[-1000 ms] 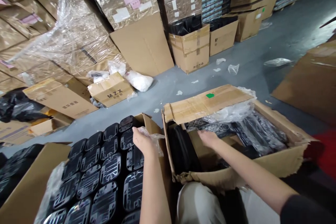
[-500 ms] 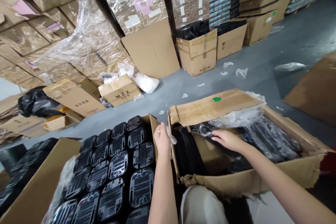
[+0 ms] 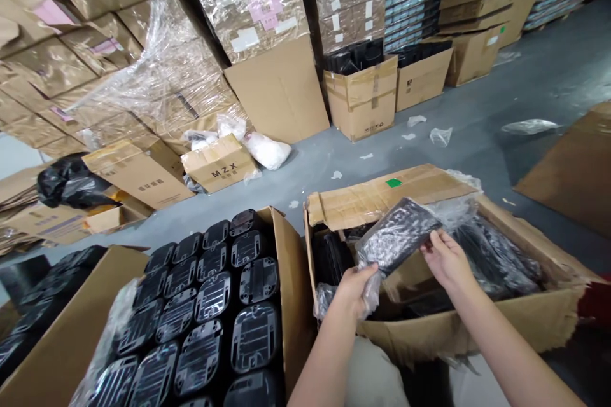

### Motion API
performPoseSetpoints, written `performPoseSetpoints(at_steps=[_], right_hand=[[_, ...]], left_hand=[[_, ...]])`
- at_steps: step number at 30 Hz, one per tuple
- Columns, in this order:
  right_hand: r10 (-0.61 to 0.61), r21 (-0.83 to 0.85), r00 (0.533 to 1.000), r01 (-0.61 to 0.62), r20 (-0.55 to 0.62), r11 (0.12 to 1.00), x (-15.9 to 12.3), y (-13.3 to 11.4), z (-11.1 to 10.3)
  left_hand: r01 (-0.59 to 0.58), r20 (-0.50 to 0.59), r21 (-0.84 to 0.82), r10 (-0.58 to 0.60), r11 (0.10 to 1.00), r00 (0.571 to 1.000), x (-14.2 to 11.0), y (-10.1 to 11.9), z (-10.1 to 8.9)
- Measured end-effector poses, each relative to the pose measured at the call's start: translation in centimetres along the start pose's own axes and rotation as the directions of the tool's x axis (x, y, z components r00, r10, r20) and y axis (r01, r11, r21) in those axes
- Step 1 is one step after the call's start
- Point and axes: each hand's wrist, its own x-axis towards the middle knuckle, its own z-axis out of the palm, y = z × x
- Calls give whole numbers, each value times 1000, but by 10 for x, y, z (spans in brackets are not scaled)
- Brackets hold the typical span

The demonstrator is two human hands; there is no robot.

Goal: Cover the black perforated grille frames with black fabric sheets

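Observation:
A flat black piece in a clear plastic bag (image 3: 398, 235) is held up over the open carton, tilted, its exact kind unclear. My right hand (image 3: 446, 259) pinches its right end. At the lower left, my left hand (image 3: 356, 289) is closed on the loose plastic of the bag, with the thumb near the black piece. Below both hands, the torn carton (image 3: 477, 321) contains more black pieces in plastic (image 3: 501, 257) on its right side. Bare-looking black pieces (image 3: 329, 257) stand at its left end.
A carton (image 3: 293, 292) of black plastic units (image 3: 207, 296) in rows stands left of my arms, with another carton (image 3: 62, 331) beyond it. Plastic scraps (image 3: 440, 135) lie on the floor. Wrapped stacks of boxes (image 3: 258, 6) line the back.
The bagged black piece has come up out of the carton in my right hand. My left hand has moved right and down from the carton's left edge to the bag.

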Motion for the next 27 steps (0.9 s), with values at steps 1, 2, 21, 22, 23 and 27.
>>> performPoseSetpoints(at_steps=[1,2,21,22,23,27], right_hand=[[4,25,1000,-4,-29,1000,0,3,-6],[13,50,999,-11,-53,999,0,6,-11],[480,40,848,-484,-226,874,-3,27,-45],[503,11,838,-513,-210,858,-4,26,-43],[522,-22,830,-536,-197,844,-5,26,-40],[554,-144,812,-579,-181,802,-15,24,-24]], left_hand=[[-54,-36,-12,54,998,998,1,-3,1],[-137,-81,-6,136,991,987,3,-5,1],[-222,-212,-416,143,882,967,19,9,-3],[-168,-164,-431,106,886,981,17,13,-4],[-110,-110,-445,68,889,992,15,16,-4],[79,120,-509,-20,857,993,3,26,-7]])
